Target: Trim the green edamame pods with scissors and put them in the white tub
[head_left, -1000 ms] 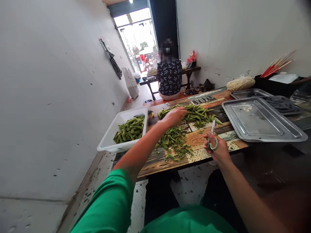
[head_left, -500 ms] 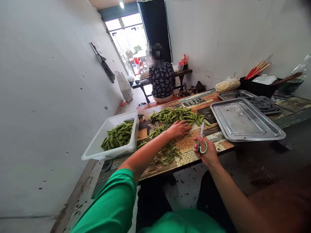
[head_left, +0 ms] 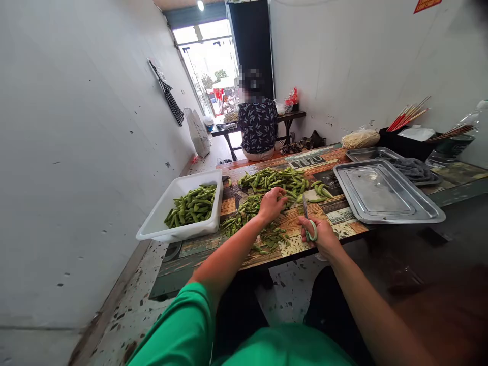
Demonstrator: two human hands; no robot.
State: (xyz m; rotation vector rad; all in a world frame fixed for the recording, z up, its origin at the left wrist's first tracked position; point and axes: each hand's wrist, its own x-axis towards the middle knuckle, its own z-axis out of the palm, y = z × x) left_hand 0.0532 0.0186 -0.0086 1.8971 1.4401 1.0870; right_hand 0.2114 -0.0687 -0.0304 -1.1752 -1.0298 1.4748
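My left hand (head_left: 273, 204) is closed in a pinch at the near side of a heap of green soybean pods (head_left: 270, 178), with a pod at its fingertips. In my right hand (head_left: 318, 235) is a pair of scissors (head_left: 312, 231) with pale green handles, its blades pointing away over the table toward the pods. Several loose pods (head_left: 320, 190) lie apart to the right of the heap. Cut trimmings (head_left: 272, 238) are scattered below my left hand. More pods (head_left: 194, 206) fill part of a white plastic tub (head_left: 177, 235) at the left.
A metal tray (head_left: 396, 216) overhangs the table's near edge at the right. Behind it are a second tray (head_left: 356, 155) with a grey cloth (head_left: 412, 168), a bag of skewers (head_left: 360, 138) and a black box (head_left: 404, 145). A person (head_left: 258, 124) sits at a farther table, back turned.
My left hand has gone from lying spread over the pods to a pinch, drawn slightly left. The scissors have moved left, nearer to it. The view has shifted slightly.
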